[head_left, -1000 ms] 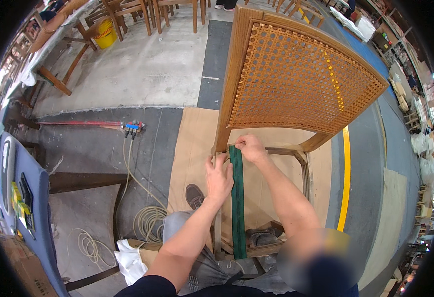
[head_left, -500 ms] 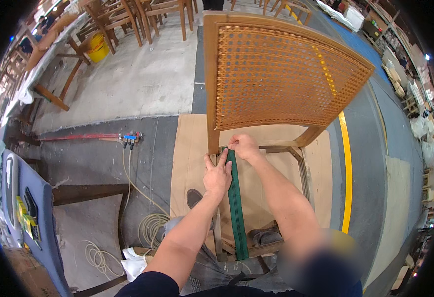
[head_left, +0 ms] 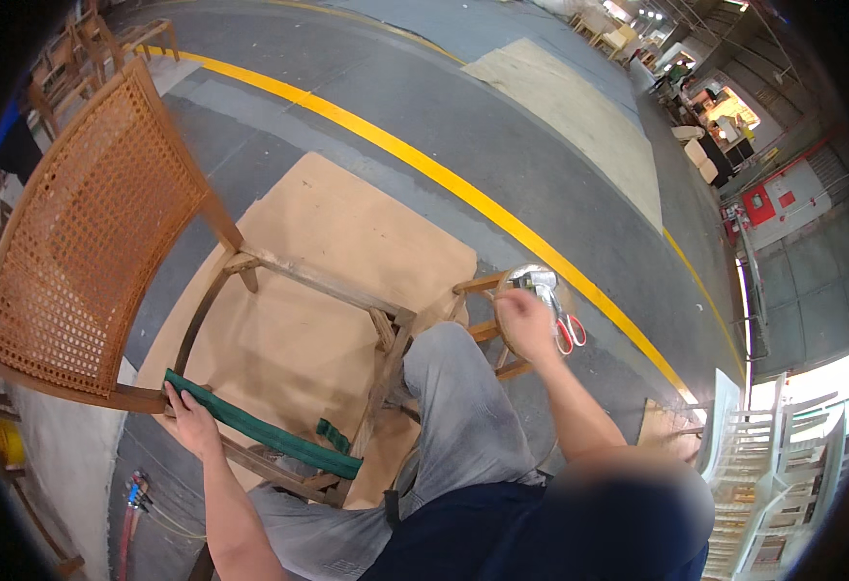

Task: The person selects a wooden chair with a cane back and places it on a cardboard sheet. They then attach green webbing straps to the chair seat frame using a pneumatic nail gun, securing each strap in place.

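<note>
Webbing, the green strap across the cane-backed chair frame, stays taut only if our left hand pins its end while our right hand, fingers curled, reaches the staple gun on the stool.

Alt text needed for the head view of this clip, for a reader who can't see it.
A person's left hand presses a green webbing strap onto the open seat frame of a wooden chair with a woven cane back, while the right hand reaches to a small wooden stool holding red-handled scissors.
</note>
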{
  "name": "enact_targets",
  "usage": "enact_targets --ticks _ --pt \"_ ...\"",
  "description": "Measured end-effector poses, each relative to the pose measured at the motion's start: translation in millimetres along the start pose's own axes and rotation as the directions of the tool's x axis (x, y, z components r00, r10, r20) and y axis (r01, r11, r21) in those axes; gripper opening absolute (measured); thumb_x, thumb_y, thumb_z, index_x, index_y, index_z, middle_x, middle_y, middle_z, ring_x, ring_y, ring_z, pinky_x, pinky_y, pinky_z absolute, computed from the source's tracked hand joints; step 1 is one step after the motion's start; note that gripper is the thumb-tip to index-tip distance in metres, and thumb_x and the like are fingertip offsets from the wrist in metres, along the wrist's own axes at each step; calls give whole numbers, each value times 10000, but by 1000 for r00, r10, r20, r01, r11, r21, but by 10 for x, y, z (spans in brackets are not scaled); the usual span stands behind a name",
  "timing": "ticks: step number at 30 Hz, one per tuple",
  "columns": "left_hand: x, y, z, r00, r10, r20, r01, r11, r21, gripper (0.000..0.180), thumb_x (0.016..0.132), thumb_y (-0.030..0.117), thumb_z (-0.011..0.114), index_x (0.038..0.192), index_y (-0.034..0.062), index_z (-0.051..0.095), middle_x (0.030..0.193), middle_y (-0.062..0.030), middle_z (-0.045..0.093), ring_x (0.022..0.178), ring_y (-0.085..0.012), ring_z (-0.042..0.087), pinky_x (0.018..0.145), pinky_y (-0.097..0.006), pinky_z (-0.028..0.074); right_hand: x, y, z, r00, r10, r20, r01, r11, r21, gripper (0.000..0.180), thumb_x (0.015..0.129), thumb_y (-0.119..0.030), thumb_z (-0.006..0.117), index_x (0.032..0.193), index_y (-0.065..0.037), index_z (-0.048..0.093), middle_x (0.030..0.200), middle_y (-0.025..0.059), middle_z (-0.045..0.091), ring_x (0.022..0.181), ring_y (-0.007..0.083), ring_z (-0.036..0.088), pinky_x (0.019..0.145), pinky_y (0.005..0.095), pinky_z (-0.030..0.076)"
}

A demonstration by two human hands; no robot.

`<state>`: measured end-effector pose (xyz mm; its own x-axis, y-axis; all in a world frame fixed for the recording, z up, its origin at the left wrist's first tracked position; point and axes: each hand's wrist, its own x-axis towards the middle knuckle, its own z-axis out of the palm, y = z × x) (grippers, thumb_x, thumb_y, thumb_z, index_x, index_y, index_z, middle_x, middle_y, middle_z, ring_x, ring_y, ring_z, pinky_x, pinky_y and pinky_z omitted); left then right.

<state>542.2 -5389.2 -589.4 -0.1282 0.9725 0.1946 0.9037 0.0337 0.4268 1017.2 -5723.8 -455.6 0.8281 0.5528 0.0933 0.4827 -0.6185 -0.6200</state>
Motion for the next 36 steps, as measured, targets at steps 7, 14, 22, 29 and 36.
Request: enact_targets --ticks 7,14,22,29,36 --pt "55 131 -94 943 -246 225 247 969 21 476 1054 351 536 1529 333 524 1391 -309 590 1094 -445 686 935 -524 562 170 1250 -371 900 434 25 -379 811 -445 652 825 -333 808 1415 -128 622 1287 207 714 1210 383 677 1016 461 522" --pt "-69 -21 -135 937 -321 135 322 947 11 500 1064 450 501 1559 480 442 1650 -281 302 1203 -465 657 1001 -508 562 318 1744 -183 969 246 1 -225 890 -397 616 689 -121 813 1287 -42 687 1145 197 759 1071 363 722 970 439 537" --pt "0 122 -25 889 -350 295 376 926 -33 505 1072 455 490 1570 489 417 1661 -256 276 1163 -455 670 967 -488 583 208 1321 -600 963 181 -202 -247 891 -381 549 672 -40 740 1191 77 602 1122 242 700 1056 393 679 983 428 502" --pt "-24 22 -82 899 -330 289 360 931 -55 521 1077 451 495 1586 486 394 1666 -271 261 1267 -458 606 1027 -475 556 365 -95 -1063 997 -76 -32 83 920 384 566 773 10 673 1326 -8 555 1049 34 610 819 115 576 641 266 471" --pt "-11 -7 -73 902 -314 296 367 918 -146 512 1068 433 529 1572 454 441 1660 -282 254 1327 -480 549 1045 -483 544 63 -2618 -77 876 -282 392 44 855 516 368 935 -363 802 1065 -52 653 794 8 639 642 118 607 573 283 497"
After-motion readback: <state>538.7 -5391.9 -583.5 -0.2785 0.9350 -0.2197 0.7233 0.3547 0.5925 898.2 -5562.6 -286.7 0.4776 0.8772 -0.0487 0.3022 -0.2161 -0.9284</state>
